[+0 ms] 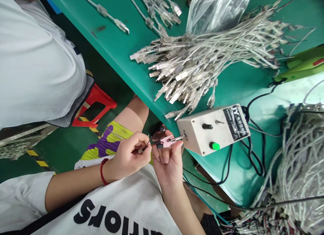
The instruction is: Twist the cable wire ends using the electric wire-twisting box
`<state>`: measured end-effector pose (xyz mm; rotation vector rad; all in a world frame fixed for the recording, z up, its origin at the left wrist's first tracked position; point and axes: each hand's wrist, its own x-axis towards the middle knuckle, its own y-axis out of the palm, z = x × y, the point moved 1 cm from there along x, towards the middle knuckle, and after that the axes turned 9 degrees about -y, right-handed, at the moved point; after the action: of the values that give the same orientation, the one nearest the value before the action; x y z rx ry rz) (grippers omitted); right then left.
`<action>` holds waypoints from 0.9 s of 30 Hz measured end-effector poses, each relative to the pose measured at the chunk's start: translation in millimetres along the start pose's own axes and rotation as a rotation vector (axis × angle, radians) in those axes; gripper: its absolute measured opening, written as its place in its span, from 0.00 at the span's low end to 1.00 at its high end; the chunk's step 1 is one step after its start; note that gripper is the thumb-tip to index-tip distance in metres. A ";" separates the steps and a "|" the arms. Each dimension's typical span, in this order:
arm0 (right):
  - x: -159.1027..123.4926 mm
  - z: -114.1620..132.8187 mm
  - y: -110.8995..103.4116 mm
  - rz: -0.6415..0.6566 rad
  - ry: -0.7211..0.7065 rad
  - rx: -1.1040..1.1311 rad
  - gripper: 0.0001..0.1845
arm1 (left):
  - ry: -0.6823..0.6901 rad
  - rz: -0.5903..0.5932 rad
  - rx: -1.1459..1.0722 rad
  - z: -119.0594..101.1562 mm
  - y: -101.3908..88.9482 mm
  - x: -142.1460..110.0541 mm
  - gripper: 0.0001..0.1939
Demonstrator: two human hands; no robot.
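Note:
My left hand (134,152), with a red cord round its wrist, pinches thin red and black wires (146,147) between thumb and fingertips. These wires run to the black-tipped jaws of a small pink clip (166,141). Turned palm up, my right hand (168,160) is closed around the clip, its thumb beside the metal shaft (178,137). That shaft joins the clip to a beige motor box (199,135) bearing a green button, a black knob and a toggle switch. Part of the right fingers is hidden behind the clip.
Many clear USB cables (182,66) lie heaped on the green table (111,42), beside a plastic bag (215,12). Another cable pile (301,167) lies at right, near black cords (258,164). A green tool (303,66) is at far right. A person (37,59) sits at left by a red stool (98,103).

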<state>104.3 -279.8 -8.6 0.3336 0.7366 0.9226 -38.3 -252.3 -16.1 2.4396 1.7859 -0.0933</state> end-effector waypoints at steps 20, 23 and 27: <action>5.1 -2.5 -4.9 0.062 -0.022 -0.090 0.31 | -0.070 -0.010 0.019 -3.2 1.8 -2.1 0.06; -3.8 4.8 -14.5 0.126 -0.073 -0.365 0.39 | -0.093 -0.003 0.010 -2.2 0.7 -3.7 0.05; -27.6 31.8 -32.8 0.048 -0.476 -0.863 0.30 | -0.093 0.011 -0.014 0.4 -0.2 -6.8 0.06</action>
<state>135.6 -319.8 7.7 -0.1982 -0.1371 1.0676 -40.5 -258.7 -15.7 2.3929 1.7290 -0.1893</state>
